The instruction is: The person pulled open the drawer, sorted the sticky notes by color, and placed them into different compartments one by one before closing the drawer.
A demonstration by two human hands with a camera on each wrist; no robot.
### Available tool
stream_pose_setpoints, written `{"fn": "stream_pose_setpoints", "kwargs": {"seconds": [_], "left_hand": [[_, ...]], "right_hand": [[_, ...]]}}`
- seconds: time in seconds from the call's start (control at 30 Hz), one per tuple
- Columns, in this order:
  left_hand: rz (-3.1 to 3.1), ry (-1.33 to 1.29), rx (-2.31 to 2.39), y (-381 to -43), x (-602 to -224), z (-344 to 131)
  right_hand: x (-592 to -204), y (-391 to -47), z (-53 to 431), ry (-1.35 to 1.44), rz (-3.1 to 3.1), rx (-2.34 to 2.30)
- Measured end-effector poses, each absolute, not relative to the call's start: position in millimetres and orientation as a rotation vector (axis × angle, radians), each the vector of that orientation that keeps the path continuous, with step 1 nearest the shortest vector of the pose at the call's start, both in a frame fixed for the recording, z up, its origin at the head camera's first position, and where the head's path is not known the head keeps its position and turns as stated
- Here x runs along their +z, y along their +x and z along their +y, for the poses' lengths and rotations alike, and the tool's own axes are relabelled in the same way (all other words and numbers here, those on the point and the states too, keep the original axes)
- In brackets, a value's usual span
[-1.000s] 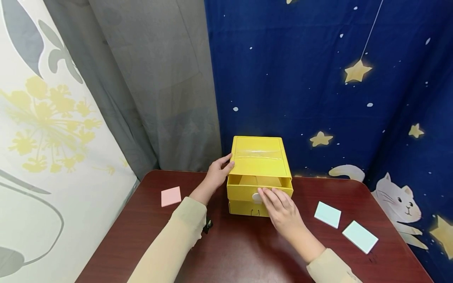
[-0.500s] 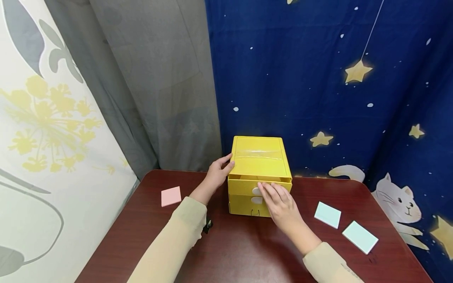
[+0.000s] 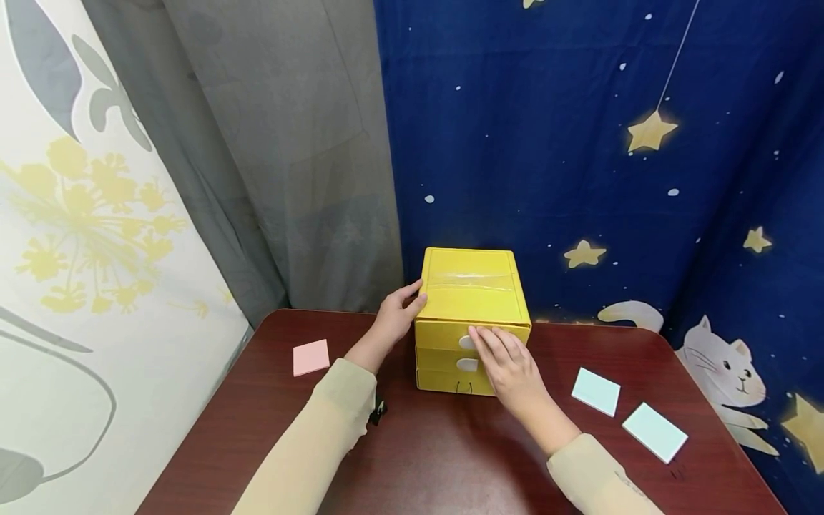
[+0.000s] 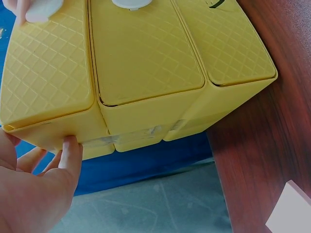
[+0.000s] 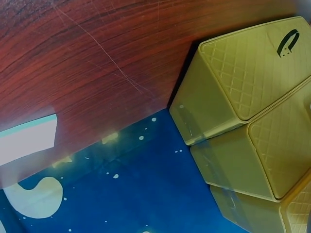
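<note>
A yellow three-drawer box (image 3: 473, 286) stands on the table, with clear tape across its top. Its top drawer (image 3: 438, 335) sits almost flush with the frame. My right hand (image 3: 515, 375) presses that drawer's front with its fingertips, covering part of the white handle tab (image 3: 466, 342). At the upper left edge of the box, my left hand (image 3: 394, 315) rests against the side wall. The left wrist view shows that hand (image 4: 41, 194) with fingertips touching the yellow side. The right hand is not seen in the right wrist view, where the box (image 5: 272, 116) fills the right.
A pink sticky-note pad (image 3: 311, 357) lies on the dark red table (image 3: 425, 458) at left. Two pale green pads, the nearer pad (image 3: 655, 432) and the farther pad (image 3: 596, 391), lie at right. Behind the table hang a grey curtain (image 3: 309, 157) and a blue starry curtain (image 3: 515, 143).
The top drawer has slid back into the box as my right hand pushed it away from me. The middle drawer's white tab has come into view. My left hand has stayed put.
</note>
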State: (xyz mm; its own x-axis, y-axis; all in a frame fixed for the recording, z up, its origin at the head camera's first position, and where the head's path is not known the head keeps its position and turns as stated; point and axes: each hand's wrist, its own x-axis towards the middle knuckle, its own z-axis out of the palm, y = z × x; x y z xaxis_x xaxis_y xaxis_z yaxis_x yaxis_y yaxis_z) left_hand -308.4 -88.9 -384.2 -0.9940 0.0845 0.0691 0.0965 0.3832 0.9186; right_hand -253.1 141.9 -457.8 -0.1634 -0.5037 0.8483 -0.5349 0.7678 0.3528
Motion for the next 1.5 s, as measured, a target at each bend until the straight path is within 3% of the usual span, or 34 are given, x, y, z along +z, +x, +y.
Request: {"fn": "stream_pose_setpoints", "kwargs": {"seconds": [0.9,1.5], "left_hand": [[-2.589,-0.192,-1.727,-308.2,-385.3,-89.5],[-2.506,-0.211,-1.672,-307.8,-391.4,-89.2]], "right_hand": [[-459.3,-259.3,141.3,0.784,-1.839,0.065],[-445.0,-241.6,138.9,0.817,-2.034,0.198]]}}
